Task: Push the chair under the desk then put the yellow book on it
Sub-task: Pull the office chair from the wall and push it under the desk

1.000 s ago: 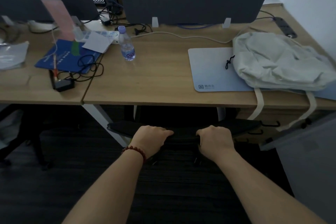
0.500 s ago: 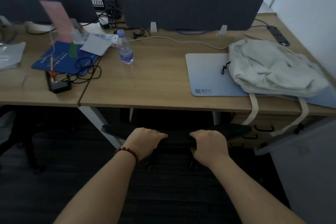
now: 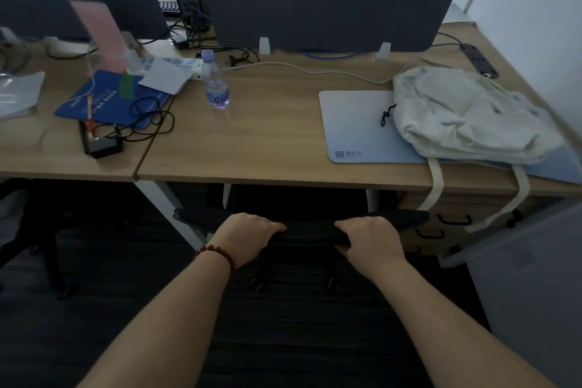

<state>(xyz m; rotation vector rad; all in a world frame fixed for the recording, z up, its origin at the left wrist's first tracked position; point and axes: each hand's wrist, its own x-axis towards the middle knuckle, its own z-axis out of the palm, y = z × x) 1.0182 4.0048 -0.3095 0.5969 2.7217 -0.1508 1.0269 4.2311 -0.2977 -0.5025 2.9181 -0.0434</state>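
Hands: left hand (image 3: pixel 248 235), right hand (image 3: pixel 371 238) | gripping chair (image 3: pixel 310 227) backrest | at desk (image 3: pixel 267 142) edge

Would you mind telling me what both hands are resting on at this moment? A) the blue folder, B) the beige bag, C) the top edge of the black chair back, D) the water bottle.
C: the left hand and the right hand both grip the top edge of the black chair just in front of the desk, well clear of the things on the desktop.
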